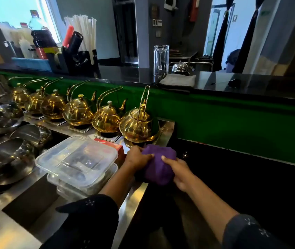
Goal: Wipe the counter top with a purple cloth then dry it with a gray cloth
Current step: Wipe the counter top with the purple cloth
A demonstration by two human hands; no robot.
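Observation:
A bunched purple cloth (158, 163) is held between both hands just past the right end of the steel work surface (136, 200). My left hand (136, 157) grips its left side, with the thumb laid over the top. My right hand (180, 170) grips its right side from below. A folded gray cloth (178, 80) lies on the raised dark counter top (232, 81), beside a clear glass pitcher (161, 60).
Several gold kettles (138, 121) stand in a row along the green wall. Stacked clear plastic containers (78, 159) and a red box (115, 146) sit left of my hands. Steel scoops (8, 155) lie far left. A bell (180, 67), straws and bottles stand on the upper counter.

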